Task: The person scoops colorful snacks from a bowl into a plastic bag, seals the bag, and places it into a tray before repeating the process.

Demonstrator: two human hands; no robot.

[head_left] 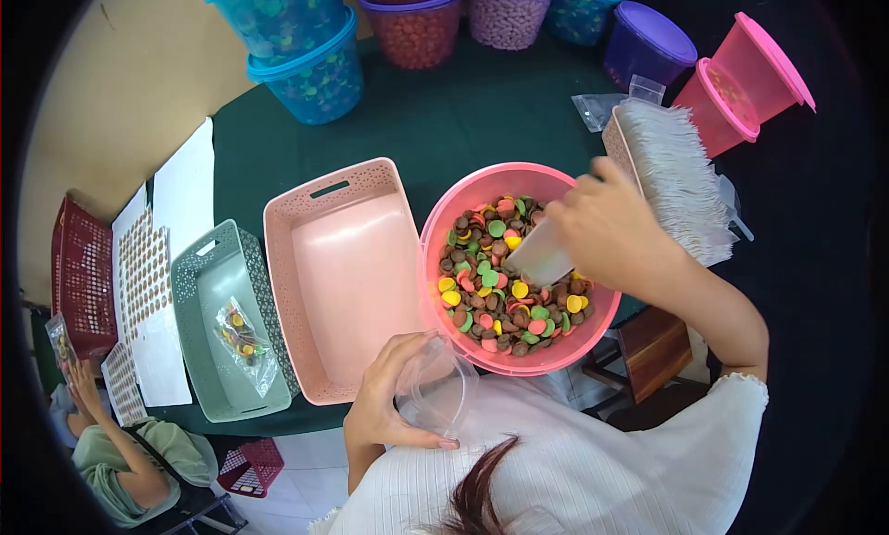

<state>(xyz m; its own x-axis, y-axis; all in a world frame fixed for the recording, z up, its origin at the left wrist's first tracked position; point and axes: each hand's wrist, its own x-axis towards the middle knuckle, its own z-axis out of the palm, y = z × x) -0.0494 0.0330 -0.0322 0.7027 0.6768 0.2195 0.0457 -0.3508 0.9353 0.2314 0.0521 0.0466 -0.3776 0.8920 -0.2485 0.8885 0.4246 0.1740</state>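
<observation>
My right hand (602,225) is closed around a translucent white scoop (542,255), whose blade dips into the candies. The pink tub (428,290) under it holds many small brown, green, yellow and pink chocolate-like pieces (491,280). In front of my chest, my left hand (384,391) grips a clear plastic bag (435,387) with its mouth spread, just off the tub's near-left rim. No candies show inside this bag.
Left of the tub are a pink tray (347,285) and a green basket (199,350) with a filled bag (245,341). Stacked clear bags (681,174) stand right. Lidded tubs (310,77) line the back. A co-worker (139,461) sits left, near sticker sheets (143,267).
</observation>
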